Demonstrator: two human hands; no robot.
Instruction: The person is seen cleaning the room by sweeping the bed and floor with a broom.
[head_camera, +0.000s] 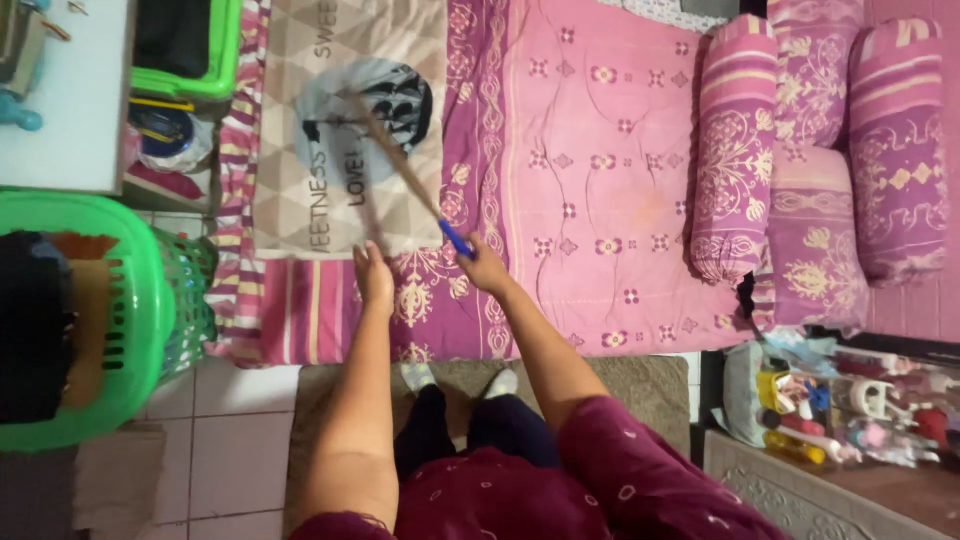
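**A:** What's each hand doing?

**B:** The right hand (487, 268) is clamped around the blue handle of a stick broom (400, 160). Its brown bristle bundle is blurred and reaches out over the beige printed pillowcase (345, 130) on the bed. The left hand (374, 275) holds nothing; it lies at the near edge of the pink patterned bedsheet (590, 150), fingers together and pressed down, as far as I can see.

**A:** So where exactly is the broom?

**B:** It slants from the right hand, near the bed's edge, up and across to the pillowcase. Whether the bristle tips touch the fabric I cannot tell, because of the blur.

**A:** How would you judge good form here?

**B:** I'd keep the grip firm and low on the handle, sweep with shallow strokes in one direction, and let the left hand pin the sheet flat so it doesn't ruck up under the bristles.

**A:** Anything close by to mind?

**B:** The bolster pillows (740, 150) lie well to the right. A green laundry basket (150, 300) stands on the tiled floor at the left, near the bed's corner, so strokes that way want care.
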